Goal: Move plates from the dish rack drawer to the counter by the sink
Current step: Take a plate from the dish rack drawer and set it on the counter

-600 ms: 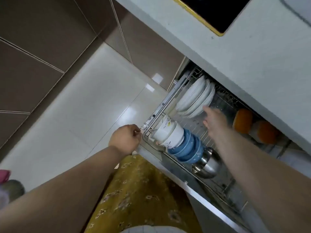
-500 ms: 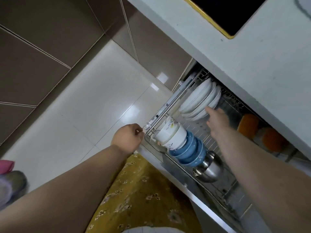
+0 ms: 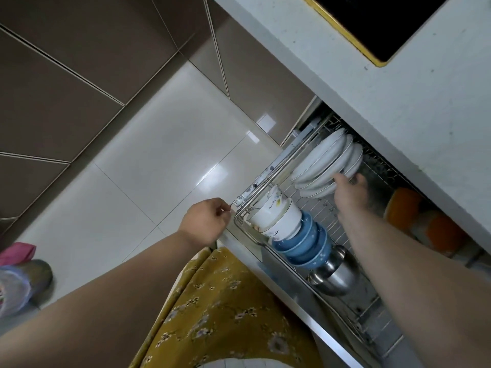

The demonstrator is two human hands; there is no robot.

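Several white plates (image 3: 322,162) stand on edge in the wire dish rack drawer (image 3: 268,181), which is pulled out below the pale counter (image 3: 385,96). My right hand (image 3: 350,195) reaches into the drawer and its fingers touch the lower edge of the nearest plates; whether they grip a plate is not clear. My left hand (image 3: 206,224) is closed on the front left corner of the drawer.
White bowls (image 3: 276,217), blue bowls (image 3: 305,243) and a steel bowl (image 3: 334,274) lie stacked on their sides at the drawer front. Orange items (image 3: 403,208) sit further in. A black cooktop (image 3: 382,22) is set into the counter. Shoes (image 3: 21,277) lie on the floor.
My right hand has moved from above the rack wires up to the plates and now touches them. My left hand stays on the drawer corner.
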